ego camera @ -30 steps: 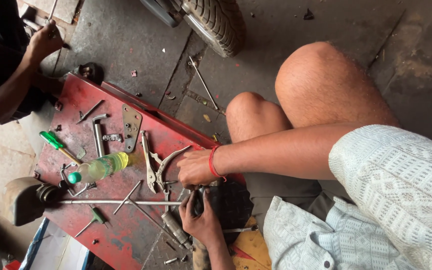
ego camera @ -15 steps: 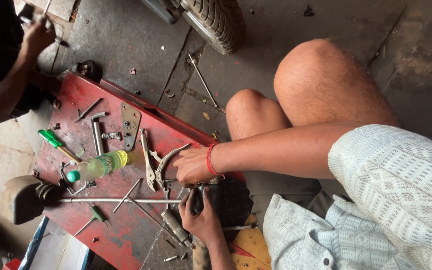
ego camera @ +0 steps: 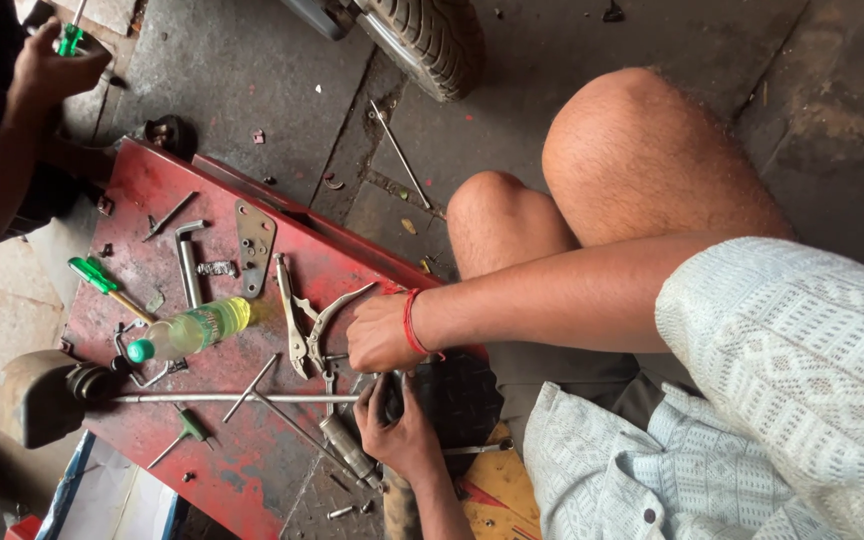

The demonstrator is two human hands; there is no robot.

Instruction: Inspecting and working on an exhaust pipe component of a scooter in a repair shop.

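My right hand [ego camera: 377, 336], with a red thread at the wrist, is closed in a fist over small metal pieces at the edge of a red metal board [ego camera: 152, 190]. Just below it my left hand [ego camera: 404, 425] grips a dark round part [ego camera: 462, 395], fingers curled over its left rim. What my right hand holds is hidden inside the fist. Open grey pliers [ego camera: 302, 320] lie right beside my right knuckles. A long steel rod [ego camera: 222, 398] runs across the board toward my hands.
On the board lie a plastic bottle of yellowish liquid [ego camera: 192, 330], a green-handled screwdriver [ego camera: 97, 278], a drilled metal plate [ego camera: 254, 240], an L-shaped wrench and loose bolts. Another person's hand [ego camera: 47, 70] holds a green-handled tool at top left. A tyre [ego camera: 432, 35] stands above, my bare knees beside it.
The other person's hand has lifted toward the top-left corner with a green-handled tool. My two hands stay in the same spot on the dark part.
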